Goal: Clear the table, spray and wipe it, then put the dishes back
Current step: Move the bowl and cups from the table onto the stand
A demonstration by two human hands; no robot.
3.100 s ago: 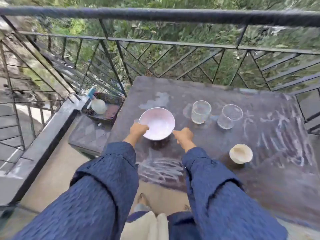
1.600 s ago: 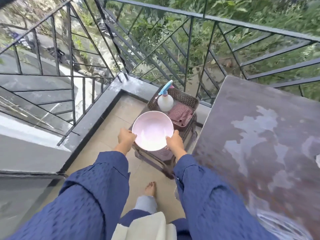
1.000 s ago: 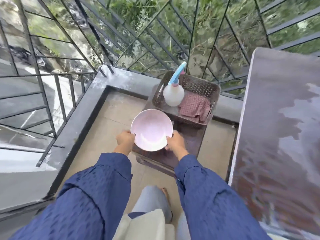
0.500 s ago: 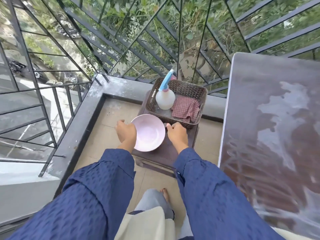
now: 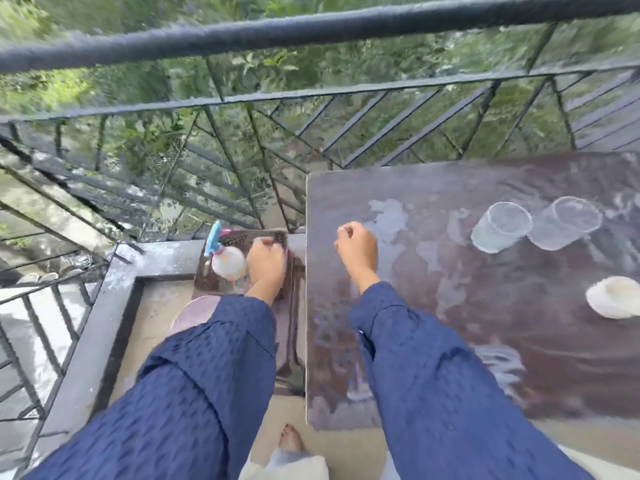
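Note:
The pink bowl point(image 5: 192, 312) rests on the low dark stool point(image 5: 287, 344), half hidden by my left sleeve. My left hand point(image 5: 265, 266) hovers over the brown basket point(image 5: 249, 237) next to the spray bottle point(image 5: 225, 259); its fingers are curled and empty. Over the left part of the stained dark table point(image 5: 450, 341) my right hand point(image 5: 356, 251) is a loose fist holding nothing. Two clear glasses point(image 5: 500, 226) point(image 5: 564, 223) stand side by side at the table's far right. A small white bowl point(image 5: 613, 296) sits nearer, at the right edge of view.
A black metal railing point(image 5: 311, 32) runs close behind the table and around the balcony corner on the left. The stool stands tight against the table's left edge. A bare foot point(image 5: 291, 438) is on the tiled floor below.
Both hands have let go of the pink bowl, which now sits on the stool. The view and my hands have swung right, back toward the table and the glasses.

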